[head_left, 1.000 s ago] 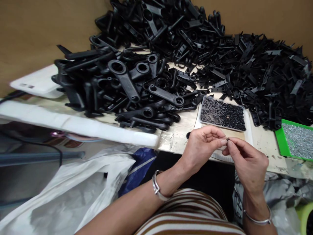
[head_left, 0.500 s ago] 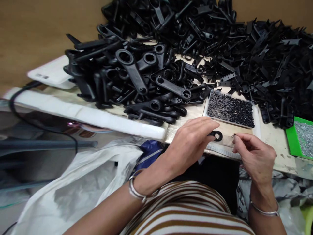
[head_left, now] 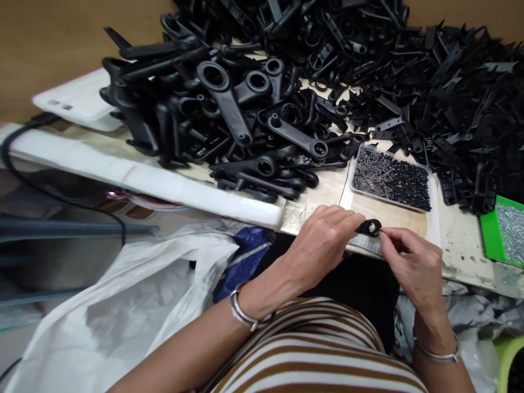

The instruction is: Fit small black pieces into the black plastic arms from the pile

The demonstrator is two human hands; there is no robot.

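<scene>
My left hand (head_left: 317,245) is closed on a black plastic part with a ring-shaped end (head_left: 363,227), held at the table's front edge; the rest of the part is hidden behind my fingers. Thumb and forefinger of my right hand (head_left: 413,265) pinch together right at the ring's rim. Whatever is between them is too small to name. Just beyond both hands stands a shallow clear box (head_left: 388,204) filled with small black and metallic pieces (head_left: 388,177).
Black plastic arms with ring ends (head_left: 229,109) lie heaped at the back left, and slimmer black parts (head_left: 454,103) at the back right. A green tray (head_left: 491,234) of small silvery pieces is at the right. A white box (head_left: 77,101) with a black cable (head_left: 61,185) sits left.
My right hand has moved left, bringing its pinched fingertips from a gap away to the ring's rim. The left hand still holds the black part. The view has shifted slightly.
</scene>
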